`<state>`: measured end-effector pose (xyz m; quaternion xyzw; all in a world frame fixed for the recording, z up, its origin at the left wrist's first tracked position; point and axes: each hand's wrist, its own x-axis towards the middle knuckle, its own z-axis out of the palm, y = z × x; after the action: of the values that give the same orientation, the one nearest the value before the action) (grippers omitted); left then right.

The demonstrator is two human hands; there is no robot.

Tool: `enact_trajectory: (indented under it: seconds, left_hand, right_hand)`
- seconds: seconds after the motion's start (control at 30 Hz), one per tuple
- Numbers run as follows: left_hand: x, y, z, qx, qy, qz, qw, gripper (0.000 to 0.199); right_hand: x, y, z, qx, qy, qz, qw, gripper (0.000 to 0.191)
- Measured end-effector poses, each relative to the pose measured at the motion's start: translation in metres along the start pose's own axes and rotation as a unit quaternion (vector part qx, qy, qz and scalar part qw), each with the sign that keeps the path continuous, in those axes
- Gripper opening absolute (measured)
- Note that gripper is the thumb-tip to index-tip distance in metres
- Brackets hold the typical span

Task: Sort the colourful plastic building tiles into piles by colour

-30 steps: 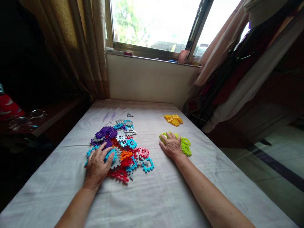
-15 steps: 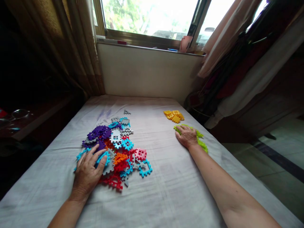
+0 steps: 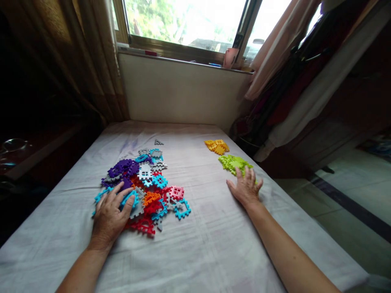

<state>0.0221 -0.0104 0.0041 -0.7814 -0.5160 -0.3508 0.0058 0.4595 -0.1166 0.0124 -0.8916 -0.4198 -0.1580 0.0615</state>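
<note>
My left hand (image 3: pixel 110 213) lies with fingers spread on the left edge of a mixed heap of plastic interlocking tiles, over some blue tiles (image 3: pixel 127 200). Purple tiles (image 3: pixel 122 167), a white window tile (image 3: pixel 145 172), orange tiles (image 3: pixel 151 198), red tiles (image 3: pixel 143 224) and a pink window tile (image 3: pixel 176 192) make up the rest of the heap. On the right, my right hand (image 3: pixel 247 189) is open, its fingertips at the near edge of a pile of lime green tiles (image 3: pixel 233 162). Nothing shows in its grasp. Yellow tiles (image 3: pixel 217 146) form a small pile just beyond the green ones.
A pale sheet (image 3: pixel 201 252) covers the bed-like surface. One grey triangular tile (image 3: pixel 158 142) lies apart behind the heap. Hanging clothes (image 3: pixel 284 110) line the right side, a curtain (image 3: pixel 104 73) the left. A pink cup (image 3: pixel 230 57) stands on the window sill.
My right hand has drawn back toward me off the green tiles and spread its fingers, uncovering the pile. My left hand stays on the heap. The whole view has shifted slightly.
</note>
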Motion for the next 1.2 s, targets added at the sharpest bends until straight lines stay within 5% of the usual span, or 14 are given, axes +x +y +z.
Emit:
enact_trajectory:
  seconds: [0.2,0.4,0.53,0.67,0.73,0.97,1.2]
  left_hand:
    - [0.001,0.006,-0.004,0.005,-0.007,-0.009,1.000,0.042]
    - [0.000,0.010,-0.004,0.013,-0.018,-0.010,1.000,0.046]
    - [0.000,0.011,-0.004,0.014,0.014,0.007,1.000,0.045]
    - [-0.004,0.022,-0.013,0.035,0.031,0.047,0.998,0.043]
    - [-0.008,0.032,-0.018,0.047,0.010,0.065,0.997,0.043]
    - [-0.028,0.060,-0.012,0.077,-0.137,0.120,0.980,0.090]
    - [-0.018,0.045,-0.011,0.085,-0.074,0.048,0.992,0.059]
  right_hand:
    - [0.024,0.012,0.010,0.079,-0.099,0.117,0.985,0.070]
    - [0.038,-0.006,0.015,0.128,-0.005,0.114,0.985,0.066]
    - [-0.006,-0.050,0.004,0.197,0.052,-0.073,0.976,0.057]
    - [-0.064,-0.108,-0.018,0.242,-0.072,-0.347,0.903,0.063]
    - [-0.083,-0.130,-0.027,0.237,-0.111,-0.401,0.878,0.074]
    - [-0.079,-0.180,-0.022,0.303,-0.073,-0.345,0.885,0.063]
    - [-0.064,-0.169,-0.002,0.484,-0.010,-0.176,0.857,0.036]
